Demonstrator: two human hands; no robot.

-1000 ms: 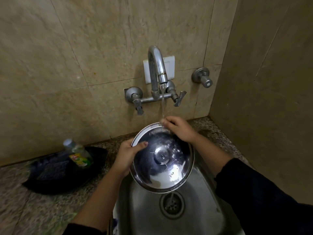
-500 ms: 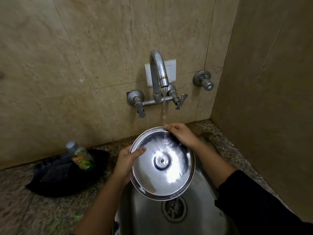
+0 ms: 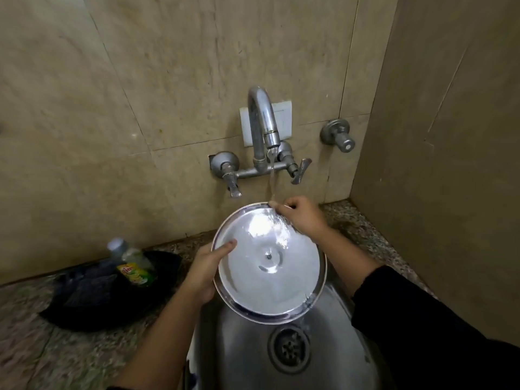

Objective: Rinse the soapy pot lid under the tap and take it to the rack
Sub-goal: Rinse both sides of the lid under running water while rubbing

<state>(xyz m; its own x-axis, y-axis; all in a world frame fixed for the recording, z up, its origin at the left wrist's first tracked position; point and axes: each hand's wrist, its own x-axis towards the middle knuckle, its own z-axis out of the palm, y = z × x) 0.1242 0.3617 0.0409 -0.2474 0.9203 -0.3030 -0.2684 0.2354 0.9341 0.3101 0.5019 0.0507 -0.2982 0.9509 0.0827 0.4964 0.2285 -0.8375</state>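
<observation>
lid: round shiny steel pot lid [image 3: 268, 266] tilted under tap [image 3: 263, 128] so water sheets off into sink [image 3: 244, 347]
grip: left hand [image 3: 201, 273], right hand [image 3: 302, 218], 2 clamp opposite rims

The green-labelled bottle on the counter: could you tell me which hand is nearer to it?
Left. The left hand grips the lid's left rim, just right of the bottle; the right hand holds the far rim.

One head-worn wide-angle view looks steeply down and forward from close above both hands' hold on the pot lid [image 3: 268, 263], facing the tap [image 3: 263, 130] beyond it, the sink [image 3: 239, 353] beneath.
</observation>
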